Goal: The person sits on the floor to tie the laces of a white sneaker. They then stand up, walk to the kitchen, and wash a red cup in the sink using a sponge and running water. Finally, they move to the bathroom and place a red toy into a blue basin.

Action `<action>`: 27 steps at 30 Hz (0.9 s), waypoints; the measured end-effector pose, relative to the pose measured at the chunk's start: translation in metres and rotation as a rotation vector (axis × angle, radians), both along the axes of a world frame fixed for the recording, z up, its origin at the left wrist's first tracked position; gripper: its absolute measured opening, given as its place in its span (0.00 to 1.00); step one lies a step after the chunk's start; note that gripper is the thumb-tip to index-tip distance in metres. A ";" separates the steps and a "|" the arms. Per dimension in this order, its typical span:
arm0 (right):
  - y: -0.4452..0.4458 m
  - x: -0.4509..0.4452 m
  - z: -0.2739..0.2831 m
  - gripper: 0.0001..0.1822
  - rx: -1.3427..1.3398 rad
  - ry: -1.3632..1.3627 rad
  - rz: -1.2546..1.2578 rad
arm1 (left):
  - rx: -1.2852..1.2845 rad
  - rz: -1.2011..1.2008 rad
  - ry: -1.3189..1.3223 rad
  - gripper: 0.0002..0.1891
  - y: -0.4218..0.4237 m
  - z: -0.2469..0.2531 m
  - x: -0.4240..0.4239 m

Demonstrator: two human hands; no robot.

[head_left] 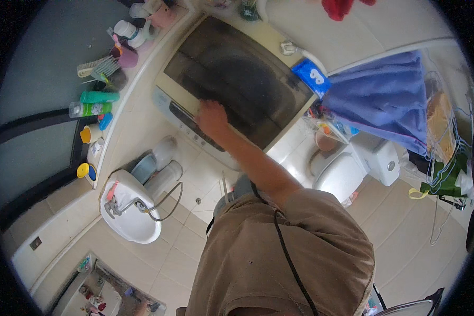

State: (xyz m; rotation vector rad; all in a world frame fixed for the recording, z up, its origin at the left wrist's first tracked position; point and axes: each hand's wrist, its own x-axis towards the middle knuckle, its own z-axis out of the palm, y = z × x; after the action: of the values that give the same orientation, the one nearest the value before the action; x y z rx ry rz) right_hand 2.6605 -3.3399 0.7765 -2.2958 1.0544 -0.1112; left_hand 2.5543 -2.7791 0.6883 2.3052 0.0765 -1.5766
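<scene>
My right hand (212, 118) reaches across the front edge of a top-loading washing machine. It rests over the border between the dark see-through lid (245, 79) and the control panel (187, 122). The fingers are bent and partly hidden, so whether they hold the lid's edge or press on the panel cannot be told. The lid lies down on the machine. My left hand is out of view. A blue packet (311, 78) lies at the machine's right back corner.
Left, a ledge (132, 81) bears bottles, cups and brushes above a white washbasin (132, 227) with a hose tap. Right stand a white toilet (341, 173), a hanging blue cloth (379, 98) and wire hangers (444, 173). A mirror (106, 292) is at lower left.
</scene>
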 end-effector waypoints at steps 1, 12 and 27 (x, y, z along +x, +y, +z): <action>-0.006 0.005 -0.007 0.23 0.015 0.005 0.006 | -0.009 0.057 0.017 0.19 -0.014 0.001 0.007; -0.006 0.009 -0.023 0.11 0.102 -0.052 -0.106 | -0.017 0.186 0.158 0.20 -0.097 -0.029 0.069; -0.093 -0.031 0.036 0.22 -0.195 0.179 -0.117 | -0.075 0.032 0.246 0.20 -0.108 -0.075 0.133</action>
State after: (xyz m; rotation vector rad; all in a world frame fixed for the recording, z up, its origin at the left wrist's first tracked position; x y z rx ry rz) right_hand 2.6294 -3.4325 0.8121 -2.4528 1.3215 -0.0575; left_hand 2.6868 -2.8876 0.6131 2.0349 0.1116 -1.8072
